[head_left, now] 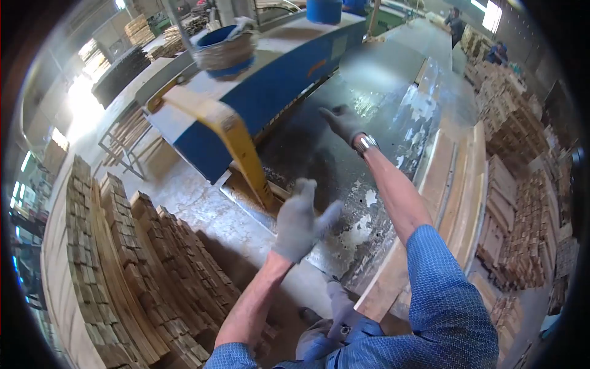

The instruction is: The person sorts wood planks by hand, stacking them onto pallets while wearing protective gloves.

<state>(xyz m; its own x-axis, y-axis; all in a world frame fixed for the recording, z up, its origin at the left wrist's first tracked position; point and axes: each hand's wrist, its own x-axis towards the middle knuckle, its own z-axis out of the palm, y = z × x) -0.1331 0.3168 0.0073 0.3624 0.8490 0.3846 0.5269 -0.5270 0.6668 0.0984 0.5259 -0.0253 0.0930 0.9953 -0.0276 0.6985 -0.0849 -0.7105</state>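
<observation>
My left hand (300, 222), in a grey glove, hovers over the near end of a dark metal machine table (362, 166). Its thumb and fingers are spread, slightly blurred, with nothing in them. Farther up the table my right hand (342, 123) reaches out in a dark glove, thumb apart from the fingers, holding nothing. A metal-banded watch (367, 143) circles that wrist. The table's surface is worn, with pale patches and shiny spots. Just left of my left hand stands a yellow bent arm (236, 144), fixed beside a long blue machine beam (270, 80).
Stacked wooden strips (132, 246) rise at the left, and more wood piles (522, 227) stand at the right. A wooden rail (452, 190) borders the table. A blue bucket (224, 52) sits on the beam. Another person (455, 27) is at the far end.
</observation>
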